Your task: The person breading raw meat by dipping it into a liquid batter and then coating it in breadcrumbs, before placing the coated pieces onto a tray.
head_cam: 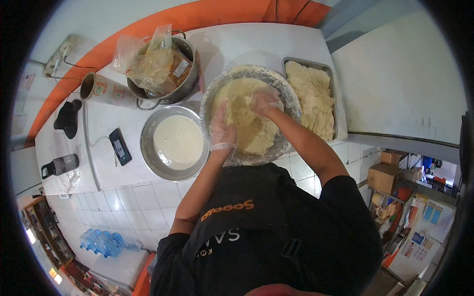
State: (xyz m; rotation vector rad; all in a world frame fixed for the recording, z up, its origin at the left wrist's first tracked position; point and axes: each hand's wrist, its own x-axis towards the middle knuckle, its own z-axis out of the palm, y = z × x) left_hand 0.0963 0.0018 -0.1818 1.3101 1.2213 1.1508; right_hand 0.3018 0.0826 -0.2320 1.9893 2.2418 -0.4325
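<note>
Before me stands a wide metal bowl (290,97) holding a mound of pale yellowish flour or breading (242,105). My left hand (223,129), in a clear plastic glove, lies along the bowl's left inner side with fingers extended, touching the flour. My right hand (264,101), gloved the same way, is in the flour on the far right side; its fingertips are partly hidden, so I cannot tell whether it grips any. Just left of this bowl is a metal basin (148,159) of cream-coloured batter (178,140). At right, a metal tray (335,122) is heaped with flour-coated pieces (310,98).
A metal pot (176,97) with plastic-bagged food stands back left, beside a printed cylindrical container (111,90). Further left on the white table (237,39) lie a smartphone (120,147) with a cable, a bottle (63,165) and a black object (68,118). A pale panel (396,77) rises at right.
</note>
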